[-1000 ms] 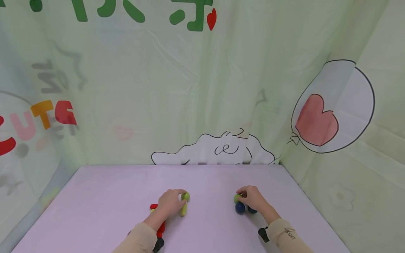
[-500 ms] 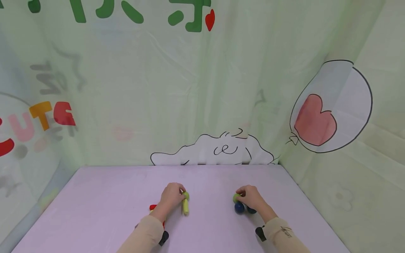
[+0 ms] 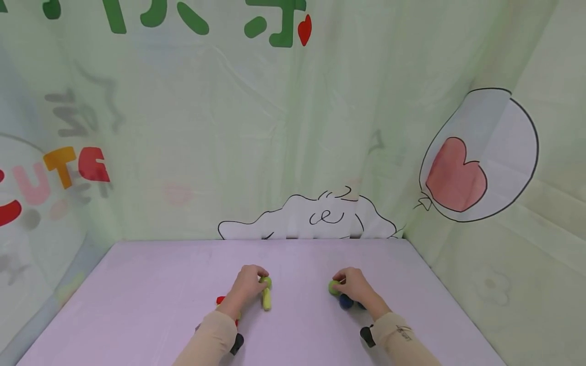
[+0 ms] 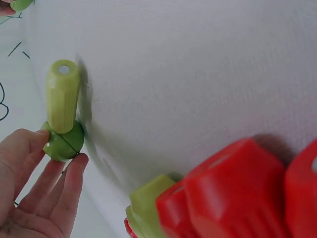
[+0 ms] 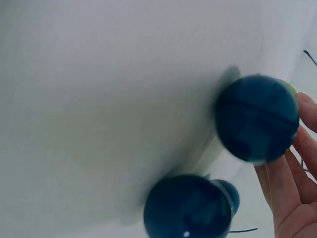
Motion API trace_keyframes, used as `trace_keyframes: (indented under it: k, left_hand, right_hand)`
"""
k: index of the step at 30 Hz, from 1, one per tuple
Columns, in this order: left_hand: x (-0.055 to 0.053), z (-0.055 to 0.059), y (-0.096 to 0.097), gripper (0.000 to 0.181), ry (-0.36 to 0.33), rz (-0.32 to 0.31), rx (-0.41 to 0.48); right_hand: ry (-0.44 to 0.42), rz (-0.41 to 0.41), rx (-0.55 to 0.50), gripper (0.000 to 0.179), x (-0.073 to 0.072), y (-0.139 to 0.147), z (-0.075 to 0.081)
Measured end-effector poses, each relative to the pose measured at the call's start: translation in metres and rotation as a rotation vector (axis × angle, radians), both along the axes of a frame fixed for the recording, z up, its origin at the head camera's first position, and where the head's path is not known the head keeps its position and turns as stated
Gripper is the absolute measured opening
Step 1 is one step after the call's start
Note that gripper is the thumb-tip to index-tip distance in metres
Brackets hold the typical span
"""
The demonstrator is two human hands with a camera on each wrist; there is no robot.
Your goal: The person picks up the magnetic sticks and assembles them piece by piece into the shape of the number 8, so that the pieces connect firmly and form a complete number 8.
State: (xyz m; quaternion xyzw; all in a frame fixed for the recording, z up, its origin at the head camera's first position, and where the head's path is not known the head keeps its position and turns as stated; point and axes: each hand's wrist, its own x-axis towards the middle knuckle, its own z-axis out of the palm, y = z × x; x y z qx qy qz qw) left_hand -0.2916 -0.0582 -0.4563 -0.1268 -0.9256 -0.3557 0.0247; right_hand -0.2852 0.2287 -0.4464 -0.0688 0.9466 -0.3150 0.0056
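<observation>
My left hand (image 3: 247, 283) pinches a green ball (image 4: 63, 145) between thumb and fingertips, by the far end of a yellow-green rod (image 4: 63, 96). Ball and rod meet end to end in the left wrist view. To the right on the table, my right hand (image 3: 358, 285) holds another green ball (image 3: 334, 288) by its thumb and fingers. A dark blue ball (image 3: 346, 301) sits just on the near side of those fingers. In the right wrist view this blue ball (image 5: 257, 119) hides nearly all of the green one.
Red faceted pieces (image 4: 237, 183) and a yellow-green piece (image 4: 148, 201) lie beneath my left forearm. A second blue ball (image 5: 188, 208) and a smaller blue one (image 5: 230, 193) are near my right wrist. A printed curtain (image 3: 206, 127) hangs behind the table (image 3: 302, 325).
My right hand has slid left with its green ball, away from the blue ball. The left hand has moved slightly forward, and the ball and rod there now line up more nearly straight.
</observation>
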Motion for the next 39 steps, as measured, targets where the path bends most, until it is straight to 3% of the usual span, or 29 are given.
trace_keyframes:
  k: [13,21,26,30,39]
  left_hand:
    - [0.009,0.007,-0.004,0.016,-0.143,0.016,0.004]
    - [0.008,0.003,-0.005,0.016,-0.048,-0.024,-0.032]
    - [0.005,0.004,-0.001,0.017,-0.05,-0.007,-0.058]
    - [0.002,0.005,0.001,0.018,-0.109,0.029,-0.049]
    - [0.001,0.006,0.003,0.018,-0.097,0.039,-0.054]
  right_hand:
    - [-0.027,0.092,-0.01,0.014,0.013,-0.023,-0.002]
    - [-0.044,0.149,-0.01,0.016,0.018,-0.034,-0.005]
    - [-0.073,0.174,-0.03,0.019,0.02,-0.041,-0.002]
    - [-0.098,0.175,-0.042,0.019,0.02,-0.046,0.0]
    - [-0.078,0.222,-0.043,0.019,0.023,-0.058,0.002]
